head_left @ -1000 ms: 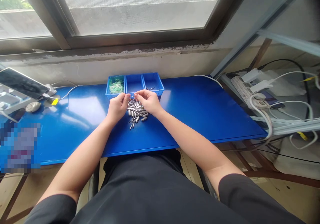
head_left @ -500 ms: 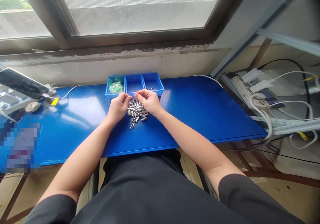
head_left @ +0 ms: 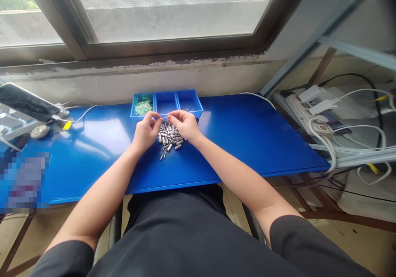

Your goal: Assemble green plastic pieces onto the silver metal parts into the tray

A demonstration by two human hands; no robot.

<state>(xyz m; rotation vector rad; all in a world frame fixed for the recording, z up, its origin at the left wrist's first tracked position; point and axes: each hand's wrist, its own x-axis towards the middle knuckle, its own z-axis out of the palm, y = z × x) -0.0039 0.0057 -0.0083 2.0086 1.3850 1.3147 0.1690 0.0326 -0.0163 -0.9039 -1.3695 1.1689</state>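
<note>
My left hand [head_left: 146, 132] and my right hand [head_left: 186, 126] are raised over a pile of small metal parts [head_left: 170, 136], fingertips pinched and almost meeting. What they pinch is too small to make out. Behind them is a blue bin with three compartments [head_left: 200, 113]. Green-tinted plastic material [head_left: 143, 105] lies in its left compartment. A few dark, thin metal pieces [head_left: 186, 109] lie in the right one. The middle compartment shows its blue floor, partly hidden by my fingers.
The blue table [head_left: 241, 137] runs along the wall under a window. At the left are a phone [head_left: 27, 102], a power strip and a round beige object [head_left: 40, 132]. On the right, a power strip [head_left: 305, 110] and white cables [head_left: 331, 149] lie by a metal frame.
The fingers of my left hand have shifted slightly, with the index finger raised a little. My right hand stays nearly in place. The pile and bin look the same.
</note>
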